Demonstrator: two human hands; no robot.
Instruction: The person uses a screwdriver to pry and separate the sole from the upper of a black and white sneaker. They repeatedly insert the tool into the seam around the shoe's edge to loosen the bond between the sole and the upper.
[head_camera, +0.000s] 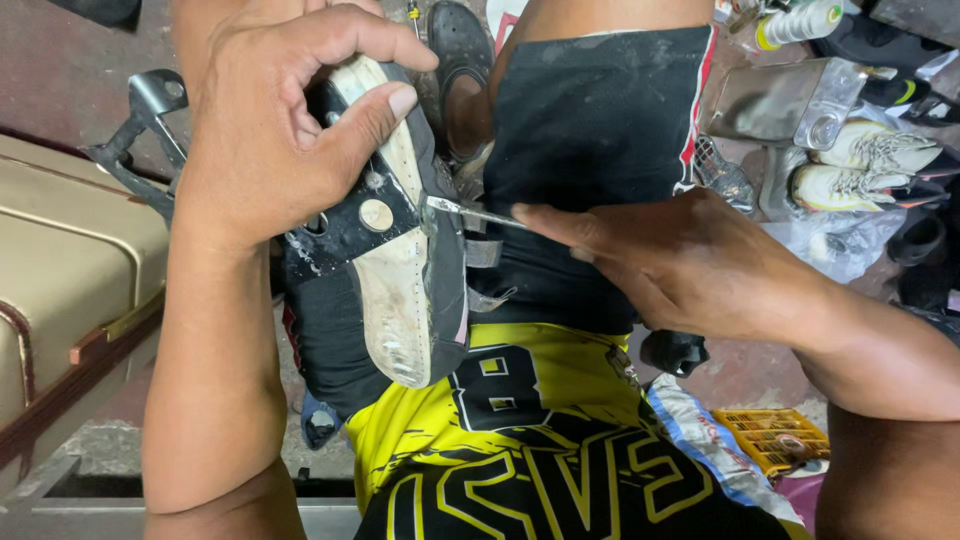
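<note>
Nearest to us, our yellow-and-black jersey (520, 450) covers our lap. Above it, our left hand (270, 130) is closed around a worn black shoe with a pale, scuffed sole (395, 290), turned sole-up against our black shorts (590, 150). Our right hand (690, 265) pinches a thin metal awl (470, 211), its tip touching the sole's edge. Farther off, white sneakers (865, 165) lie beside a metal can (790, 100).

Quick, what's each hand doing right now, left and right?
Left hand: closed around the upturned shoe, thumb and fingers on its sole.
Right hand: closed on a thin metal tool, tip at the sole's edge.
</note>
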